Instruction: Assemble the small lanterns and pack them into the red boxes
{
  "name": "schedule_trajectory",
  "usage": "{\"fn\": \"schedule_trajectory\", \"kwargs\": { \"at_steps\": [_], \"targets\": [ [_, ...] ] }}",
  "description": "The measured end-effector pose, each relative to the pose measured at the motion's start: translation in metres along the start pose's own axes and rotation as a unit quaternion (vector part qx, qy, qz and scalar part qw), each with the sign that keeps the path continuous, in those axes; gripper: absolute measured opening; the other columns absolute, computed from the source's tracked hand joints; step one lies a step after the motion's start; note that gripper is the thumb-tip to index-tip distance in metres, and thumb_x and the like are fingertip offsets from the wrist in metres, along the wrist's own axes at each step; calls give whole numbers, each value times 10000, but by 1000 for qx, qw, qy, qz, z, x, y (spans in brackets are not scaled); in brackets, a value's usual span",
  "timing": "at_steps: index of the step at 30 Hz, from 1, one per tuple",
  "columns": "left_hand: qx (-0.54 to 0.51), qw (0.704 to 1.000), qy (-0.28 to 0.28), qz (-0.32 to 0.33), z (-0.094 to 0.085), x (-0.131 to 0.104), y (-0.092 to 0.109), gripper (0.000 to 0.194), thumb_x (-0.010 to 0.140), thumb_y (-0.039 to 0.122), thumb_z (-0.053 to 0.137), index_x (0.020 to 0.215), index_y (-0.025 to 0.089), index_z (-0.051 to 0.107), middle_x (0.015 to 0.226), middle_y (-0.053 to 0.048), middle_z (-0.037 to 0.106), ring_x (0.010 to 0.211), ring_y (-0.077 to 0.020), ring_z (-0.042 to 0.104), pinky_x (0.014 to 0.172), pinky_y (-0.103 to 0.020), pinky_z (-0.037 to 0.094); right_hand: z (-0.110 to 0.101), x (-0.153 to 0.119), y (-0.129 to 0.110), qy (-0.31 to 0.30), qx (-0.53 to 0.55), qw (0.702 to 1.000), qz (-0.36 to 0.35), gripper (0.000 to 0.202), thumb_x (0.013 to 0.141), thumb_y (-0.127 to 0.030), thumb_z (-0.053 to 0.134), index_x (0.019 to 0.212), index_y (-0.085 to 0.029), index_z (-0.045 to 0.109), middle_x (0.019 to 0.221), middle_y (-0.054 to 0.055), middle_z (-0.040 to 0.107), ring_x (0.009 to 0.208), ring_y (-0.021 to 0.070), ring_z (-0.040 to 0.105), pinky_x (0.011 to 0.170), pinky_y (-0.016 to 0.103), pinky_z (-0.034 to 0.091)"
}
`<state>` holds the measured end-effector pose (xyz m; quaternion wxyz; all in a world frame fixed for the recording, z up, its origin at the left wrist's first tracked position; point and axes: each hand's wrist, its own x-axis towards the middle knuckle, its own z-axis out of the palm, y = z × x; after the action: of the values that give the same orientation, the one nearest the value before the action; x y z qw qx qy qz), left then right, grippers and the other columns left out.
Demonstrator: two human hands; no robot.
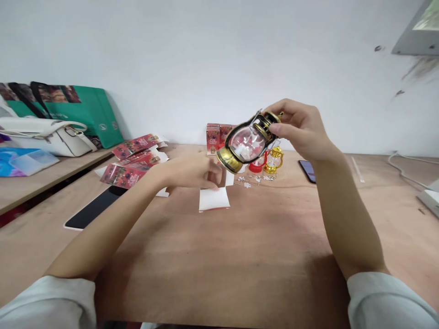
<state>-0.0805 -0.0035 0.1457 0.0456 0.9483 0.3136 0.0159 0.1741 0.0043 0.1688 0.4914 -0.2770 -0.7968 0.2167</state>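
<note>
A small black and gold lantern (247, 141) with a clear globe hangs tilted in my right hand (297, 125), whose fingers pinch its top. Below and left of it, my left hand (195, 171) has its fingers curled at an open box (214, 199), with a white flap lying toward me. The lantern's base partly covers the view behind my left hand. Just behind, a red lantern (255, 167) and a gold lantern (273, 160) stand upright on the table, with thin chains and small silvery pieces (247, 184) before them.
Red printed boxes (213, 137) stand near the wall. Flattened red cartons (125, 173) and a large phone (98, 208) lie at left. A smaller phone (307, 171) lies at right. Farther left are a white handbag (65, 139) and a green bag (92, 109). A cable (406, 170) runs at right.
</note>
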Motion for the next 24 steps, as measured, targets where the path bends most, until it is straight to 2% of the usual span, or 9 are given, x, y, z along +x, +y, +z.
{"fn": "schedule_trajectory", "kwargs": {
  "at_steps": [3, 5, 9, 16, 20, 24],
  "targets": [
    [-21, 999, -29, 12, -5, -3, 5, 188, 816, 165, 519, 861, 180, 701, 881, -7, 694, 824, -144, 578, 715, -225, 373, 8, 6, 15, 37, -8, 999, 22, 246, 804, -351, 613, 1015, -226, 587, 926, 25, 622, 858, 173, 627, 702, 334, 558],
    [-47, 998, -34, 10, -7, -5, 6, 208, 801, 156, 506, 875, 190, 696, 894, -5, 693, 817, -145, 591, 714, -225, 389, 10, 9, 21, 52, -6, 998, 43, 241, 823, -363, 577, 1029, -237, 577, 912, 15, 619, 837, 161, 630, 674, 319, 564],
    [-66, 998, -6, 11, -9, -7, 3, 233, 778, 155, 503, 908, 197, 691, 947, -20, 698, 872, -166, 617, 790, -250, 424, 8, 9, 24, 66, 20, 996, 49, 230, 823, -372, 565, 1007, -234, 579, 886, 8, 616, 794, 148, 629, 624, 295, 565],
    [-127, 990, -1, 62, -10, -11, -1, 608, 626, 71, 432, 1197, 204, 592, 1308, -64, 589, 1217, -246, 513, 1013, -359, 405, 4, 6, 15, 69, 9, 997, 39, 238, 809, -418, 602, 967, -240, 593, 839, -3, 602, 745, 136, 616, 610, 290, 557],
    [-89, 991, -79, 69, -1, -12, -12, 822, 547, 63, 446, 1344, 262, 482, 1468, -26, 460, 1375, -265, 365, 1124, -440, 296, 4, 5, 13, 70, 8, 997, 29, 249, 816, -446, 590, 961, -243, 590, 839, -8, 593, 735, 126, 613, 609, 282, 548],
    [-44, 987, -142, 52, 18, -4, -7, 855, 516, 37, 478, 1333, 292, 486, 1494, -8, 431, 1439, -282, 259, 1145, -485, 231, 4, 5, 12, 66, 4, 997, 40, 254, 807, -450, 603, 954, -242, 595, 841, -5, 594, 748, 133, 616, 611, 282, 549]
  ]
}}
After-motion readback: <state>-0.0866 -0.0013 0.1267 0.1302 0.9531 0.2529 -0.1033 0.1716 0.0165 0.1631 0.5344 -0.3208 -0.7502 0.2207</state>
